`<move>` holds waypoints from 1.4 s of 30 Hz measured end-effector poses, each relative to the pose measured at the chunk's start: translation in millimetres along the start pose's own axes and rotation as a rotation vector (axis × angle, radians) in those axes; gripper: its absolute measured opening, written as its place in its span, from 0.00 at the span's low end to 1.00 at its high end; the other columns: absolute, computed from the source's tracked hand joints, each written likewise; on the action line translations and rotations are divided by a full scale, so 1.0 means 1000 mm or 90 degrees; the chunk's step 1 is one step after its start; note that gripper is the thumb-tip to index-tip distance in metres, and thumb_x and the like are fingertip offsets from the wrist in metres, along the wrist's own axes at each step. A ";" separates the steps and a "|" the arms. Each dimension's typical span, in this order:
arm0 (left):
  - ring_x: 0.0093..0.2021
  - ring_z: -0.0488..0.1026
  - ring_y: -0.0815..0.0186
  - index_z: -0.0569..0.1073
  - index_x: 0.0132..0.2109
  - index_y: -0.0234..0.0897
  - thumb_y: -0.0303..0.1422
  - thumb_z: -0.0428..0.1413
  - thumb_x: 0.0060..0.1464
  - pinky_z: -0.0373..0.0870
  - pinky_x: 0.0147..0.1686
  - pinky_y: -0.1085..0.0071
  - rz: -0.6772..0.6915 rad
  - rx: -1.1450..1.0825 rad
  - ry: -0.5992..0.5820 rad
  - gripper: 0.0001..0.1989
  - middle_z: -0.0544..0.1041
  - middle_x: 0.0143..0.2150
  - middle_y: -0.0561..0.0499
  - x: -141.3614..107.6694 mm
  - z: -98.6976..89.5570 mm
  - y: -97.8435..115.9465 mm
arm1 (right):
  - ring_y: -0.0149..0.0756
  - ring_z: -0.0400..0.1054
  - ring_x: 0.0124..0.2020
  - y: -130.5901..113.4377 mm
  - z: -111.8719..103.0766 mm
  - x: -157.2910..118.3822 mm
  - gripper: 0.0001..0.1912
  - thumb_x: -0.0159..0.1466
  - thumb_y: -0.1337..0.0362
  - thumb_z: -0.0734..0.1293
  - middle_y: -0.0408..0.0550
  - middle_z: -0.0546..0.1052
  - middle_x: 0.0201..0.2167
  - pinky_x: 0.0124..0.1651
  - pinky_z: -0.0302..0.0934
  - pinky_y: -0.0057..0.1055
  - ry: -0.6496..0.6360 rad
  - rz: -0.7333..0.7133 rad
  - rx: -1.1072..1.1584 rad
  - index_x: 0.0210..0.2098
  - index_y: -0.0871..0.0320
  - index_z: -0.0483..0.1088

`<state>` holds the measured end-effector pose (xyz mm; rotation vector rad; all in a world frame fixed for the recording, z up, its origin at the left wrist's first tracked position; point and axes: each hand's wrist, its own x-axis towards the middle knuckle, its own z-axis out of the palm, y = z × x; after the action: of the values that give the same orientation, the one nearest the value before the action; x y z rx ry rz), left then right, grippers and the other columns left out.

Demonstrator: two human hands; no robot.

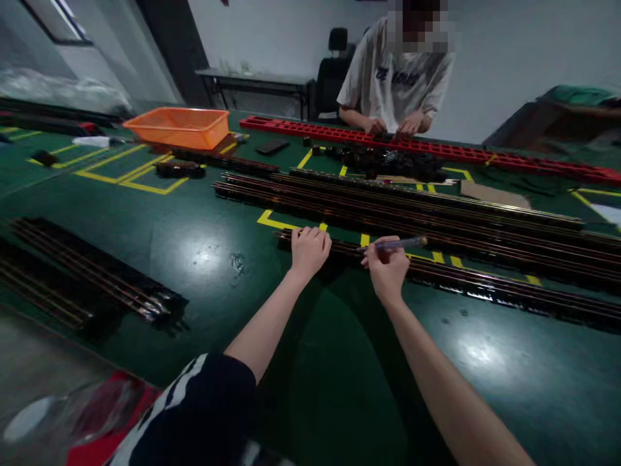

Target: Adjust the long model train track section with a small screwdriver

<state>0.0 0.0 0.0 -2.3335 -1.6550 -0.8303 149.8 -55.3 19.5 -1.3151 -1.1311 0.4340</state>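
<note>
A long dark strip assembly (485, 285) lies across the green table in front of me, reaching to the right edge of the view. My left hand (310, 251) is wrapped over it near its left end, fingers bent around its far side. Further right, my right hand (388, 265) holds a pen (400, 244) with a see-through barrel, its tip pointing left at the strip. Just beyond lies a bundle of similar long dark strips (388, 210), roughly parallel to the one under my hands.
At the left lie more dark strips (92, 268). An orange basket (179, 128), a dark flat object (272, 147) and a long red slotted rail (524, 160) are at the back. Behind the rail a person (395, 84) works with both hands on it.
</note>
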 end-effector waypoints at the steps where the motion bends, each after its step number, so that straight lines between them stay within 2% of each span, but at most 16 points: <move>1: 0.39 0.69 0.62 0.74 0.34 0.36 0.33 0.42 0.61 0.54 0.45 0.61 -0.001 -0.004 -0.001 0.17 0.77 0.35 0.48 0.000 0.000 0.001 | 0.29 0.67 0.16 -0.001 -0.001 0.003 0.08 0.55 0.61 0.65 0.38 0.70 0.19 0.21 0.63 0.26 -0.016 -0.003 -0.001 0.30 0.57 0.62; 7: 0.39 0.69 0.62 0.74 0.34 0.36 0.33 0.42 0.61 0.54 0.45 0.61 0.000 -0.006 0.005 0.17 0.77 0.35 0.48 0.001 -0.001 0.002 | 0.29 0.67 0.16 -0.003 -0.009 0.014 0.09 0.57 0.60 0.66 0.39 0.70 0.18 0.20 0.63 0.25 -0.117 -0.010 0.031 0.31 0.58 0.63; 9: 0.39 0.69 0.62 0.74 0.34 0.36 0.32 0.41 0.61 0.54 0.45 0.61 0.001 -0.005 0.009 0.18 0.77 0.34 0.49 0.000 -0.001 0.002 | 0.29 0.67 0.16 -0.001 -0.010 0.014 0.09 0.58 0.59 0.65 0.39 0.71 0.19 0.19 0.63 0.24 -0.127 -0.012 0.050 0.31 0.58 0.62; 22: 0.39 0.70 0.62 0.74 0.35 0.36 0.32 0.41 0.61 0.54 0.45 0.61 0.001 -0.001 0.001 0.17 0.77 0.36 0.48 0.000 -0.003 0.001 | 0.29 0.68 0.19 0.014 -0.007 -0.001 0.07 0.61 0.60 0.63 0.41 0.72 0.22 0.23 0.63 0.26 -0.057 -0.092 0.010 0.33 0.57 0.62; 42: 0.40 0.70 0.62 0.75 0.35 0.37 0.32 0.41 0.61 0.54 0.45 0.61 -0.007 -0.017 -0.015 0.17 0.77 0.36 0.48 0.001 -0.005 0.001 | 0.30 0.69 0.20 0.015 -0.007 -0.005 0.06 0.61 0.62 0.63 0.42 0.73 0.22 0.23 0.64 0.27 -0.041 -0.102 0.006 0.34 0.58 0.63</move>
<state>-0.6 -2.1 4.8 -2.3628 -1.6789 -0.8342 158.6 -58.6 5.0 -1.1988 -1.2758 0.3655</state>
